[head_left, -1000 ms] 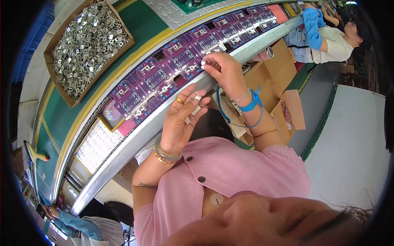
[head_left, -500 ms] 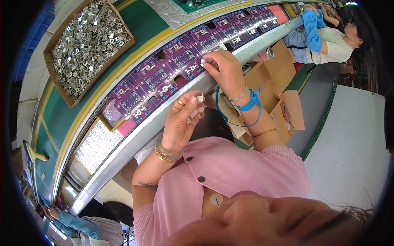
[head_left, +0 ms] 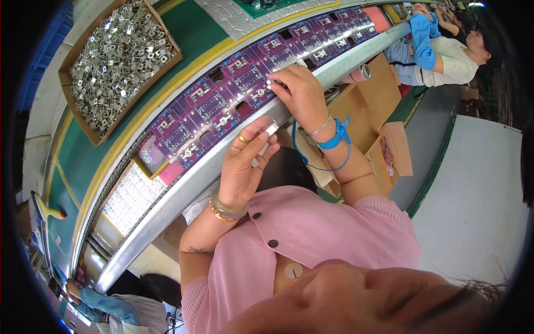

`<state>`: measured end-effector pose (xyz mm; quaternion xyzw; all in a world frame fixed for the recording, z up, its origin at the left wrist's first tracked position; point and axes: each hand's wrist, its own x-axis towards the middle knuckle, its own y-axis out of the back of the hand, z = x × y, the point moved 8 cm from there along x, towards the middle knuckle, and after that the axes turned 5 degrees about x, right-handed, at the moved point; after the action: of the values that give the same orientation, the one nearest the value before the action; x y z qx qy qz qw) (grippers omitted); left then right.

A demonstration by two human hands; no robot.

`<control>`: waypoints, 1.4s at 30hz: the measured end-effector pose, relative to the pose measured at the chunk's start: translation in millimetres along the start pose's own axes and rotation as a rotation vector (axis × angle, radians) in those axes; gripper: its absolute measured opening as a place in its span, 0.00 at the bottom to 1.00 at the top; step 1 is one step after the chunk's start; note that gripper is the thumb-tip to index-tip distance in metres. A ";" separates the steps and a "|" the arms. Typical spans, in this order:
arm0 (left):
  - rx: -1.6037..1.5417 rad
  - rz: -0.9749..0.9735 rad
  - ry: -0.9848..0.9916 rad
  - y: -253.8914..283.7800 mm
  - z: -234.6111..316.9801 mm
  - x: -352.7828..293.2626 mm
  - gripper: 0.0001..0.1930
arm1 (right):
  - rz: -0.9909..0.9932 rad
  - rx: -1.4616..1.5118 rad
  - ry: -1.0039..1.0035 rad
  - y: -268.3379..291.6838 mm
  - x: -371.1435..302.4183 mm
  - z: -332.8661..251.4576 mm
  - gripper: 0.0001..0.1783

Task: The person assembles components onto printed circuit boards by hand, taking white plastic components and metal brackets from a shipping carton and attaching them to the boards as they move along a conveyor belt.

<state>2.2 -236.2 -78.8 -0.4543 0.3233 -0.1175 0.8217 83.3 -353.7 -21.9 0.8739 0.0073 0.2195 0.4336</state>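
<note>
My left hand (head_left: 247, 153) is closed around a few small white block-shaped parts (head_left: 271, 129); one pokes out between thumb and forefinger. Farther out and to the right, my right hand (head_left: 302, 94) pinches another small white part (head_left: 270, 83), mostly hidden by the fingertips. Those fingertips hover over or touch a long row of purple circuit boards (head_left: 214, 100); I cannot tell which. Small components and dark cutouts cover the boards, which lie along a metal-edged line. A blue strap (head_left: 336, 137) with a cord circles my right wrist.
At the upper left a cardboard box (head_left: 67, 83) holds many small metal brackets. A metal rail (head_left: 167, 209) borders the line on my side. Open cartons (head_left: 356, 106) stand right of my right arm, near a pink can-like container (head_left: 359, 74). A co-worker (head_left: 450, 58) is at the far right.
My right hand has shifted slightly left along the boards. In my left hand, the fingers have closed and turned a little, with the white part now pointing outward.
</note>
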 end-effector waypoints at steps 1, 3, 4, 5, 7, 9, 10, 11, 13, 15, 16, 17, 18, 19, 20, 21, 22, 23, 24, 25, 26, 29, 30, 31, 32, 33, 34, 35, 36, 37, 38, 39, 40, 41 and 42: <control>0.000 -0.001 0.000 -0.4 -0.2 -0.3 0.13 | 0.001 0.000 0.000 -0.4 -0.3 0.0 0.09; 0.022 0.006 -0.024 -0.2 0.9 -0.7 0.13 | -0.013 -0.001 -0.038 -2.5 -1.2 3.0 0.10; 0.022 0.007 -0.024 1.3 0.2 -0.3 0.13 | -0.013 0.000 -0.038 -2.9 -0.6 2.7 0.10; 0.001 -0.012 -0.033 2.4 -0.4 0.6 0.13 | 0.014 -0.009 -0.005 -0.8 0.8 -0.1 0.10; -0.021 -0.030 -0.042 3.5 -1.1 0.5 0.12 | 0.040 -0.018 0.028 7.4 2.3 -10.5 0.10; -0.068 -0.074 -0.115 2.8 5.2 -0.3 0.11 | -0.092 0.426 -0.273 8.7 -4.3 -5.5 0.08; -0.070 -0.072 -0.116 2.0 5.7 -0.3 0.11 | -0.194 0.563 -0.213 7.7 -8.4 -14.3 0.09; -0.088 -0.072 -0.134 0.7 8.5 -0.1 0.10 | -0.197 0.563 -0.213 8.8 -12.5 -21.0 0.09; -0.108 -0.071 -0.154 1.1 10.6 0.6 0.09 | -0.281 0.631 -0.181 6.1 -17.2 -41.9 0.11; -0.069 -0.061 -0.143 3.7 8.2 0.5 0.11 | -0.265 0.687 -0.143 4.2 -19.4 -44.3 0.11; -0.071 -0.061 -0.141 0.9 10.6 -1.2 0.11 | -0.222 0.773 -0.228 3.9 -21.0 -36.5 0.10; -0.113 -0.026 -0.102 -1.8 13.0 -4.3 0.13 | -0.179 0.859 -0.312 3.6 -22.2 -29.1 0.10; -0.154 0.010 -0.064 -1.8 12.4 -7.0 0.16 | -0.175 0.873 -0.414 2.0 -22.2 -21.0 0.10; -0.154 0.011 -0.065 1.3 12.9 -9.7 0.16 | -0.176 0.874 -0.413 -1.3 -20.9 -17.9 0.10; -0.154 -0.033 -0.091 3.5 16.6 -13.2 0.18 | -0.180 0.739 -0.407 -5.8 -20.6 -12.6 0.10; -0.154 -0.078 -0.117 4.5 20.8 -16.6 0.21 | -0.184 0.604 -0.400 -9.3 -19.5 -9.8 0.11; -0.172 -0.079 -0.118 5.9 23.2 -19.8 0.23 | -0.160 0.469 -0.322 -9.0 -15.7 -14.9 0.11; -0.173 -0.077 -0.120 8.1 24.0 -21.0 0.23 | -0.163 0.470 -0.322 -12.7 -15.7 -14.8 0.11; -0.154 -0.077 -0.110 9.9 23.5 -21.7 0.22 | -0.135 0.383 -0.268 -12.6 -15.0 -16.3 0.10; -0.135 -0.075 -0.103 11.2 22.9 -22.6 0.20 | -0.109 0.297 -0.211 -11.7 -13.6 -19.4 0.09; -0.138 -0.074 -0.107 11.6 22.3 -23.1 0.20 | -0.112 0.297 -0.209 -13.2 -13.0 -20.3 0.09; -0.062 -0.032 -0.116 14.2 21.1 -23.9 0.13 | -0.074 0.242 -0.164 -12.1 -10.6 -23.6 0.08; -0.064 -0.008 -0.078 16.1 18.4 -24.8 0.12 | -0.088 0.213 -0.146 -13.8 -10.1 -24.3 0.08; -0.065 0.016 -0.039 17.9 15.8 -25.6 0.12 | -0.102 0.185 -0.129 -15.1 -9.6 -25.9 0.08; -0.066 0.015 -0.039 25.1 14.8 -24.3 0.12 | -0.102 0.184 -0.128 -15.1 -8.7 -27.4 0.08; -0.130 -0.179 -0.027 22.9 12.3 -22.8 0.12 | -0.100 0.164 -0.118 -14.8 -7.3 -30.2 0.08; -0.193 -0.371 -0.014 12.4 13.8 -25.7 0.12 | -0.099 0.145 -0.109 -14.7 -6.1 -32.5 0.07; -0.194 -0.370 -0.016 11.9 13.1 -27.0 0.12 | -0.100 0.145 -0.108 -15.6 -5.0 -33.4 0.07; -0.173 -0.265 -0.010 15.9 11.2 -26.8 0.11 | -0.100 0.102 -0.080 -16.3 -3.5 -36.0 0.08; -0.152 -0.162 -0.002 19.4 9.9 -26.0 0.11 | -0.098 0.056 -0.052 -17.2 -2.5 -37.6 0.08; -0.154 -0.163 -0.002 14.8 10.8 -26.2 0.11 | -0.100 0.054 -0.052 -18.6 -1.9 -37.3 0.08; -0.056 -0.072 0.000 17.2 10.9 -25.7 0.11 | -0.089 0.037 -0.041 -19.2 -1.4 -37.6 0.08; 0.043 0.020 0.002 21.3 12.1 -26.1 0.11 | -0.077 0.021 -0.030 -19.5 -1.1 -38.2 0.08; 0.043 0.020 0.002 20.0 13.6 -26.5 0.11 | -0.078 0.021 -0.029 -20.5 -1.0 -38.3 0.08; 0.026 0.010 0.010 18.1 14.0 -26.6 0.11 | -0.076 0.002 -0.015 -21.1 -1.0 -39.4 0.08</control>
<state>-11.0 -203.8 -77.1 -0.4415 0.3284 -0.1198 0.8264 70.8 -311.0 -17.6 0.8751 0.0373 0.1962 0.4407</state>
